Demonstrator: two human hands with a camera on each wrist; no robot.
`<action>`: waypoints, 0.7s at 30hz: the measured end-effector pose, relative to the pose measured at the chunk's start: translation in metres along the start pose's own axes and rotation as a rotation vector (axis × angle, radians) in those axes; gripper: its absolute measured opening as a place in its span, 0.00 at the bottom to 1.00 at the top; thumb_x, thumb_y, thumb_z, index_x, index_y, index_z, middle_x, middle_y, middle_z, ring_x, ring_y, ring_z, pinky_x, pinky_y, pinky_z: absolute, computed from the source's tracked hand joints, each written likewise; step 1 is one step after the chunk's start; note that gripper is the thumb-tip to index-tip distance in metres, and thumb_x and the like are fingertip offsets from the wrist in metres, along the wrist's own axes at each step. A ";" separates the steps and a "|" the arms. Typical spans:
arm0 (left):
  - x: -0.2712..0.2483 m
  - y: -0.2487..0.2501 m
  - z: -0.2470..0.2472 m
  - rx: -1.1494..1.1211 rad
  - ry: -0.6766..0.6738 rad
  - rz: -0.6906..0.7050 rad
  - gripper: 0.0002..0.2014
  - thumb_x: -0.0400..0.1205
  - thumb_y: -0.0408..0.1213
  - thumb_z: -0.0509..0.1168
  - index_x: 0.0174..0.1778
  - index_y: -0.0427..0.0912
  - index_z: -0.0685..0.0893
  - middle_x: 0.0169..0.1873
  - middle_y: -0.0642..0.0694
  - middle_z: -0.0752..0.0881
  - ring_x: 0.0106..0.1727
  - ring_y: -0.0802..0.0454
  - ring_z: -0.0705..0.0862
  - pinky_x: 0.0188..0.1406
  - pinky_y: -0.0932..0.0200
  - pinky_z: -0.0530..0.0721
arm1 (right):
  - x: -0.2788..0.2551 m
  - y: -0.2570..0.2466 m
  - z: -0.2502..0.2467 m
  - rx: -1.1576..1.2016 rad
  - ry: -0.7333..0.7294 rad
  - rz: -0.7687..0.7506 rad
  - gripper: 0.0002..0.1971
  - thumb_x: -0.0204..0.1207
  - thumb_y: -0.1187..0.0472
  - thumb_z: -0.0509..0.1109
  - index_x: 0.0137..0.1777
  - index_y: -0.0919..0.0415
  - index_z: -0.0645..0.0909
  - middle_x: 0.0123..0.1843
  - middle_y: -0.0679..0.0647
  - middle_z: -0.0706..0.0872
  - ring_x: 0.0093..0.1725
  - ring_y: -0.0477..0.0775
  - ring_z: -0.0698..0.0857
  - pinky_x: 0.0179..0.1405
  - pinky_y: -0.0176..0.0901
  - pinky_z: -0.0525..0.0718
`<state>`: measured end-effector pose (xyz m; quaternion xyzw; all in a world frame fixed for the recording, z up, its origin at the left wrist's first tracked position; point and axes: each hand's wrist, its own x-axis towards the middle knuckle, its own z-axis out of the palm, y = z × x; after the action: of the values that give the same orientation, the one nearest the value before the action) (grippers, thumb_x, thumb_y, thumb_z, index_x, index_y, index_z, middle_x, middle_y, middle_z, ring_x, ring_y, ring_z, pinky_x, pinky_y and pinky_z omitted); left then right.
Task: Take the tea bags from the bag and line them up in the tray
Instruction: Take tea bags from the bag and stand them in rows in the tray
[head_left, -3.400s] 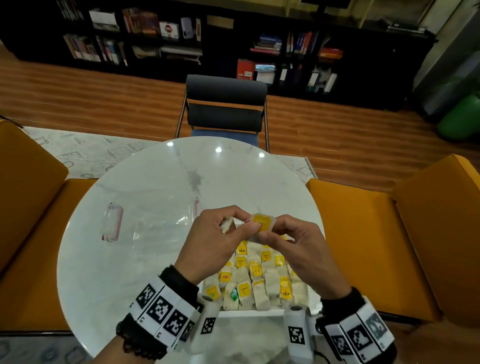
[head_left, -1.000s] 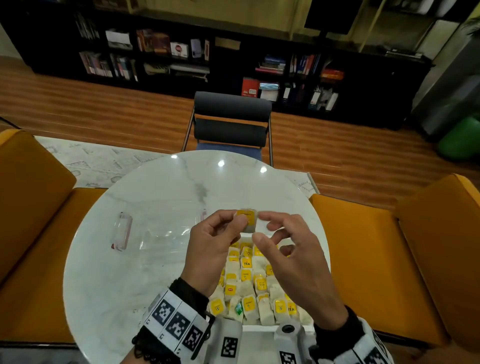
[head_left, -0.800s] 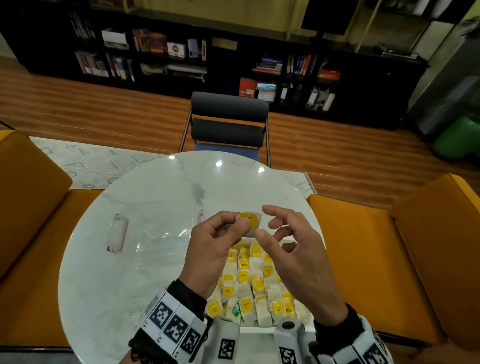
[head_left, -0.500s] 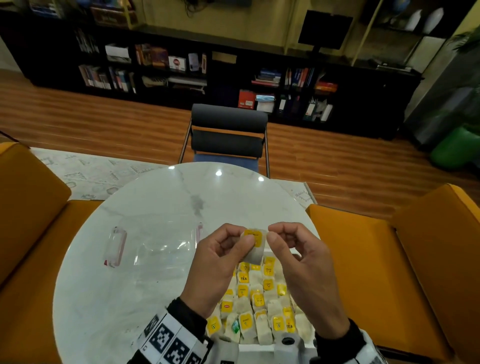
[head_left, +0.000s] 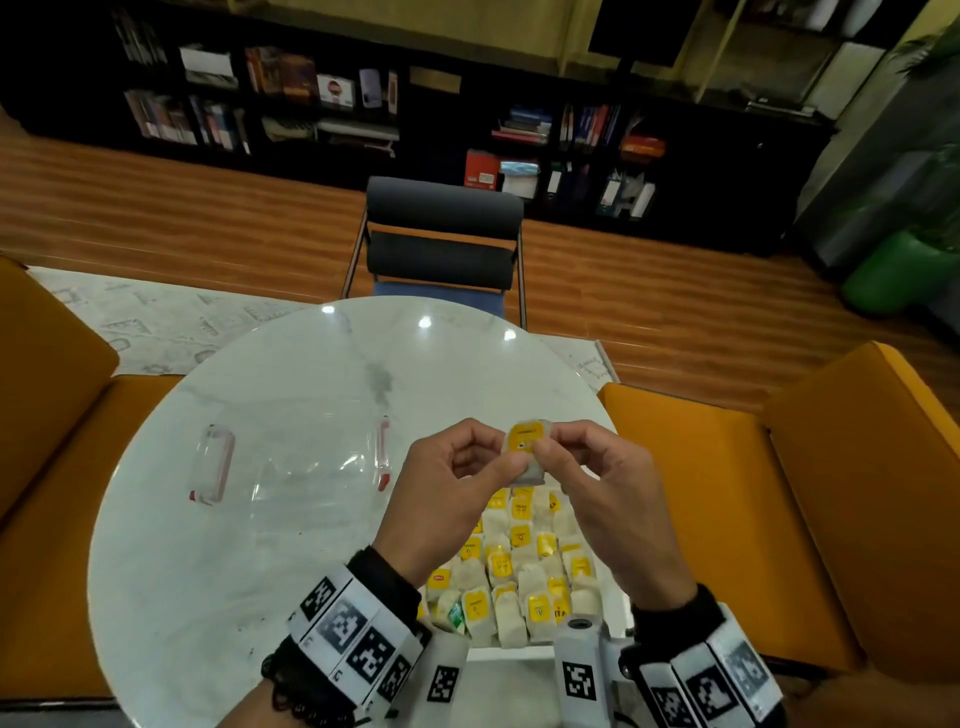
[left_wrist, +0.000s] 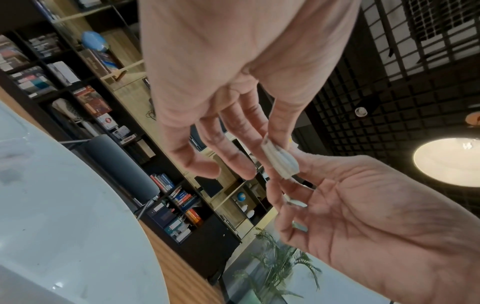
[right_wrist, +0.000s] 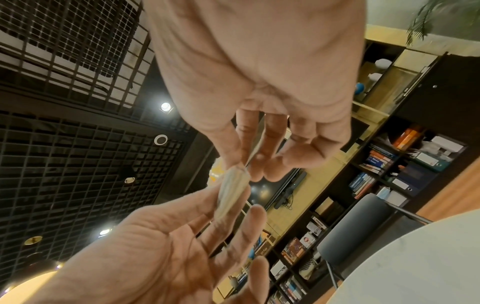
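Observation:
Above the table I hold one tea bag (head_left: 525, 457) with a yellow tag between both hands. My left hand (head_left: 506, 462) pinches its left edge with thumb and forefinger, and my right hand (head_left: 544, 448) pinches the right edge. In the left wrist view the tea bag (left_wrist: 280, 162) shows edge-on at my left hand (left_wrist: 267, 148), while in the right wrist view the tea bag (right_wrist: 232, 191) hangs from my right hand (right_wrist: 244, 164). Below my hands lie several tea bags (head_left: 519, 566) in rough rows on a white base. A clear tray (head_left: 291, 467) with pink handles sits to the left.
The round white marble table (head_left: 208, 571) carries everything. Orange seats (head_left: 727, 493) flank it left and right, and a dark chair (head_left: 441, 244) stands at the far side. Black bookshelves (head_left: 571, 130) line the back wall.
A second ago my right hand was open beside the tea bag, which the left hand alone held. The right hand has since closed on its right edge.

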<state>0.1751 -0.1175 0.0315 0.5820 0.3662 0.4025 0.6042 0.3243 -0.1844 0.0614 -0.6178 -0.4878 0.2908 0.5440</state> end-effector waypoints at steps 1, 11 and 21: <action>0.000 -0.002 0.003 0.003 0.009 -0.006 0.03 0.79 0.35 0.77 0.45 0.42 0.90 0.40 0.41 0.92 0.47 0.38 0.91 0.53 0.43 0.90 | -0.001 0.002 -0.002 0.015 -0.012 0.015 0.04 0.79 0.62 0.74 0.50 0.55 0.90 0.43 0.46 0.93 0.44 0.44 0.89 0.43 0.36 0.84; 0.000 -0.016 0.002 0.024 0.075 -0.125 0.04 0.80 0.35 0.75 0.48 0.40 0.89 0.35 0.44 0.93 0.38 0.53 0.91 0.40 0.65 0.84 | 0.037 0.092 -0.041 -0.248 0.108 0.238 0.07 0.80 0.64 0.73 0.40 0.62 0.87 0.36 0.58 0.89 0.33 0.52 0.85 0.35 0.51 0.85; -0.038 -0.047 -0.033 0.136 0.236 -0.355 0.21 0.78 0.51 0.73 0.20 0.48 0.80 0.25 0.42 0.86 0.29 0.49 0.84 0.39 0.54 0.81 | 0.062 0.204 -0.017 -0.618 -0.017 0.574 0.14 0.77 0.64 0.70 0.30 0.50 0.80 0.45 0.58 0.90 0.53 0.63 0.85 0.51 0.46 0.84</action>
<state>0.1324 -0.1384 -0.0181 0.4966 0.5575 0.3296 0.5778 0.4204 -0.1202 -0.1190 -0.8603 -0.3646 0.2756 0.2258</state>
